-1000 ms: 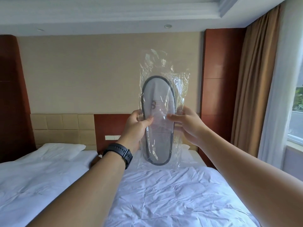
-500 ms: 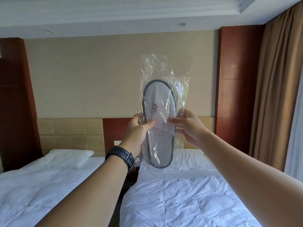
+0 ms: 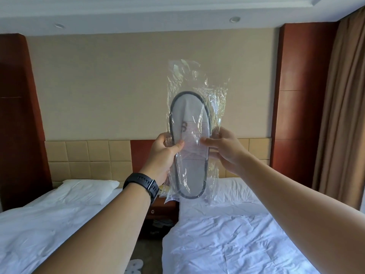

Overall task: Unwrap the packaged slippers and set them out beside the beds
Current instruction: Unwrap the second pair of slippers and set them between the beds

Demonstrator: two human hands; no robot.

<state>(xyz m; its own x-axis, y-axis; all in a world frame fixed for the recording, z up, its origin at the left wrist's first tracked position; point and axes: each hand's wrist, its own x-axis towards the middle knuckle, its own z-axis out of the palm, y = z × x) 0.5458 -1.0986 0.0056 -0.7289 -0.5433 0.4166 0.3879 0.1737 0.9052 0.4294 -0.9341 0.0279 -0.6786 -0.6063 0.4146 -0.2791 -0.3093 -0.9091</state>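
A pair of grey slippers with dark edging (image 3: 189, 123) sits inside a clear crinkled plastic wrapper (image 3: 197, 80), held upright in front of me at chest height. My left hand (image 3: 164, 155), with a black watch on the wrist, pinches the wrapper's left edge with thumb on the front. My right hand (image 3: 225, 151) pinches the right edge the same way. Below are the left bed (image 3: 39, 224) and the right bed (image 3: 227, 234), both in white linen.
A dark wooden nightstand (image 3: 164, 210) stands between the beds, with shoes on the floor under it. Something white lies on the carpet in the gap (image 3: 135, 266). A pillow (image 3: 87, 189) tops the left bed. Brown curtains (image 3: 343, 115) hang at the right.
The view has swung left, bringing both beds and the gap between them into sight. The packaged slippers stay upright in both hands, with the same grip.
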